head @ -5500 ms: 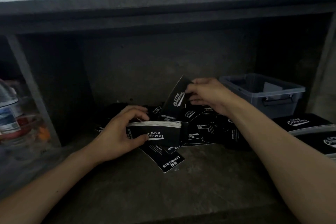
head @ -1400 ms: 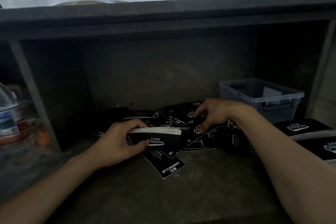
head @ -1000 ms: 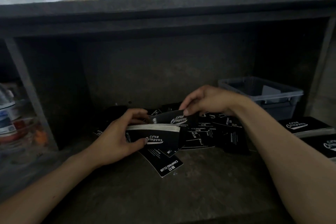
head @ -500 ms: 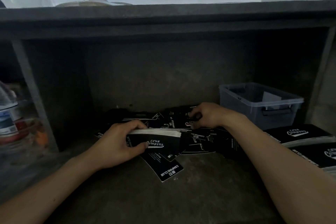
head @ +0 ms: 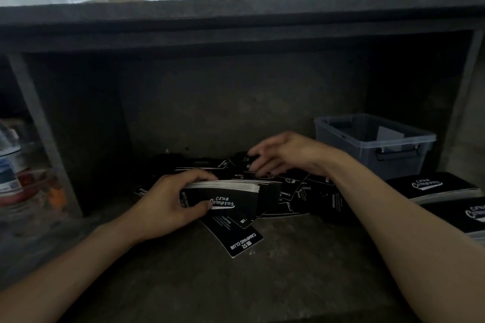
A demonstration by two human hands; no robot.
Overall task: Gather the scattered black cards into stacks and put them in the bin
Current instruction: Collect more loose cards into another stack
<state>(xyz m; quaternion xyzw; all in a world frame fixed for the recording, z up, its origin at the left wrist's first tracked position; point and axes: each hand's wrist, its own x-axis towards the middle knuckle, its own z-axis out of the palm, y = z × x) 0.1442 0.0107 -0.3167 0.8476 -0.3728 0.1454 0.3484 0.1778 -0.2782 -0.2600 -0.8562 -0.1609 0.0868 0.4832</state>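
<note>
On the dark shelf point(head: 262, 286), left hand point(head: 168, 204) grips the card stack point(head: 237, 198).

Cards point(head: 309, 199) black, white lettering; held stack point(head: 225, 195) white-edged; bin point(head: 372, 144) translucent grey; shelf point(head: 236, 283) dark grey.

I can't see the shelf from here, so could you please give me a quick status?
Left hand grips card stack. Right hand open over loose cards. Bin at right, nothing blocking it.
</note>
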